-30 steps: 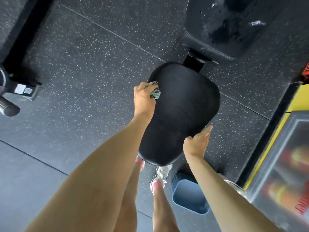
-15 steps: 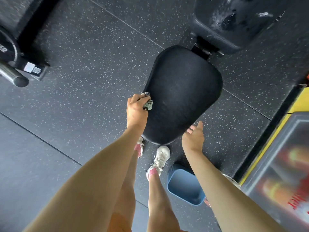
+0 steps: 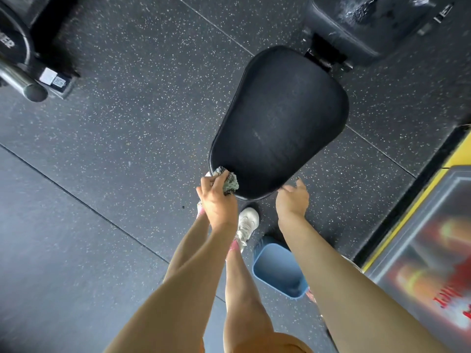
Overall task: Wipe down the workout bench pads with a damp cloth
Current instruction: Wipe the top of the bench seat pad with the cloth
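The black seat pad (image 3: 277, 123) of the workout bench fills the middle of the view. Its black back pad (image 3: 362, 26), with wet streaks on it, lies beyond at the top right. My left hand (image 3: 216, 202) is shut on a bunched greenish cloth (image 3: 229, 182) pressed against the pad's near left corner. My right hand (image 3: 293, 200) rests against the pad's near right edge with fingers apart and nothing in it.
A blue bucket (image 3: 277, 271) stands on the speckled rubber floor (image 3: 142, 103) by my feet, just under my right forearm. A barbell end and weight plate (image 3: 17, 62) sit at the top left. A yellow-edged mat (image 3: 418, 250) runs along the right.
My left hand has dragged the cloth down the pad's left edge from the far end to the near corner. My right hand slid toward me along the near right edge.
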{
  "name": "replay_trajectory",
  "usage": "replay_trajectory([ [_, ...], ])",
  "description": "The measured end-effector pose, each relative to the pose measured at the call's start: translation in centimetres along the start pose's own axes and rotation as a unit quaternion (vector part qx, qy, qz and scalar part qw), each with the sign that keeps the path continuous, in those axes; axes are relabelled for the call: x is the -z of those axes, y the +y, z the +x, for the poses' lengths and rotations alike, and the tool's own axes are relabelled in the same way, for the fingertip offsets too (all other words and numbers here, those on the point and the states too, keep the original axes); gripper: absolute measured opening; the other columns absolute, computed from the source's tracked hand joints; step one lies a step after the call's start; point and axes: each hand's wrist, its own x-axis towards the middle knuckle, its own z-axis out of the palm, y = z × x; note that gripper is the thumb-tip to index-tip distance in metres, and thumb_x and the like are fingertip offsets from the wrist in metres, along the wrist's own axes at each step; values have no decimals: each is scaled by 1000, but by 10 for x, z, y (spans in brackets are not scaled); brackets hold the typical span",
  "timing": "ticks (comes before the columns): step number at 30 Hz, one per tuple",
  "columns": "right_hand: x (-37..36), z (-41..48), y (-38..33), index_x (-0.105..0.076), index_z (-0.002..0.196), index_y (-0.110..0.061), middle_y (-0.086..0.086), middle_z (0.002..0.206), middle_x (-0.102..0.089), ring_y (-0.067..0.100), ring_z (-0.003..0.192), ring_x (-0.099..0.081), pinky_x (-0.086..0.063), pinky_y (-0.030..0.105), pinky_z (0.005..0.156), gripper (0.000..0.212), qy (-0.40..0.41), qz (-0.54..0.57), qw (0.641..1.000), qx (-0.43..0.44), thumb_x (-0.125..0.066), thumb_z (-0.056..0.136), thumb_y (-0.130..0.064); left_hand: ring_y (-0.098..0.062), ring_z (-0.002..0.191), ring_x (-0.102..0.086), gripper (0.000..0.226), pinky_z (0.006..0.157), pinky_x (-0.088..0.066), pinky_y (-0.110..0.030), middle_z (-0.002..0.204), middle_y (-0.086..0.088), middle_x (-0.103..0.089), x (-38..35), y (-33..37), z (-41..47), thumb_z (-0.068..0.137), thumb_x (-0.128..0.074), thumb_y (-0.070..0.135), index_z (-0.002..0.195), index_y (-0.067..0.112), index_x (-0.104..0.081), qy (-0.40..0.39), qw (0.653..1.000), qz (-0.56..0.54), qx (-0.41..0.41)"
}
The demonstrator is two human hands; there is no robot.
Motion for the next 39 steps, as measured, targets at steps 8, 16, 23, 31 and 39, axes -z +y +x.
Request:
replay_trajectory([
  [8, 14, 9, 5, -46, 131, -14, 5, 72, -72, 16, 85, -69, -51, 31, 87, 49, -3, 152, 985, -85, -47, 88, 9, -31, 93, -55, 66, 81, -50, -34, 96, -5, -49, -18, 13, -64, 58, -41, -21, 112, 6, -69, -186, 982, -24, -33],
  [16, 32, 9, -3, -51, 122, 0, 21, 107, -65, 17, 72, -70, -50, 22, 73, 29, -52, 144, 985, -78, -36, 97, -1, -23, 108, -38, 50, 71, -54, -40, 120, -7, -49, 3, 14, -22, 76, -54, -15, 120, 7, -60, -349, 852, 238, -309],
  [23, 48, 22, -8, -52, 129, -2, 22, 124, -59, 36, 112, -59, -49, 43, 95, 35, 40, 94, 994, -31, -41, 97, -10, -20, 114, -38, 38, 76, -42, -24, 123, -1, -45, -54, 109, 3, 85, -57, -1, 121, 12, -56, -331, 767, 322, -445],
  [31, 76, 23, -16, -45, 136, -9, 19, 132, -54, 32, 116, -54, -40, 32, 85, 41, 67, -1, 998, -15, -34, 97, -4, -22, 112, -48, 25, 91, -41, -29, 115, 0, -57, -64, 80, -3, 88, -56, 12, 112, 16, -62, -382, 474, 450, -654],
  [39, 70, 16, -18, -43, 138, -9, 17, 126, -59, 32, 115, -54, -36, 30, 80, 47, 23, -79, 995, 62, -37, 93, 1, -14, 79, -54, 35, 69, -50, -24, 84, 7, -61, 20, 10, 24, 56, -81, 12, 88, 19, -70, -412, 552, 355, -632],
])
